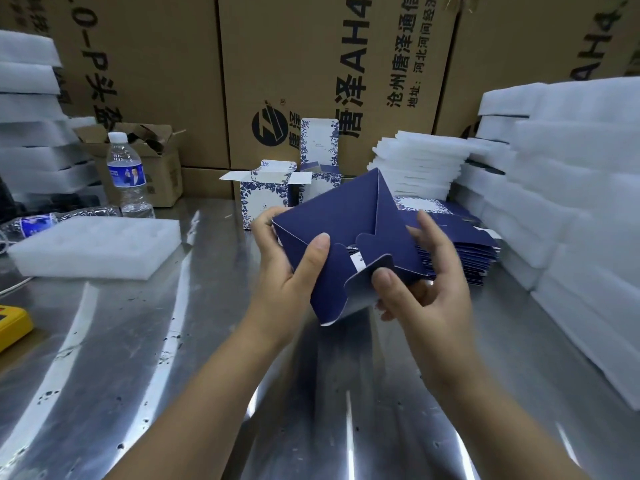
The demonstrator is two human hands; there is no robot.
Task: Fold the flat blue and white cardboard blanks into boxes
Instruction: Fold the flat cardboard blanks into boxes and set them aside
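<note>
I hold a dark blue cardboard box blank (343, 216) above the metal table, its bottom flaps facing me and partly interlocked. My left hand (287, 271) grips its left side, thumb on the blue face. My right hand (426, 271) holds the right side, and its thumb presses a rounded flap near the centre. A stack of flat blue blanks (460, 251) lies just behind my right hand. Two folded blue and white boxes (265, 192) (320, 161) stand with open lids at the back.
White foam stacks (571, 188) fill the right side, and more foam stacks (31, 126) rise at the left. A foam tray (97, 247) lies on the steel table (173, 358). A water bottle (128, 174) stands upright and a small brown carton (162, 168) sits behind it. A yellow object (12, 323) is at the left edge.
</note>
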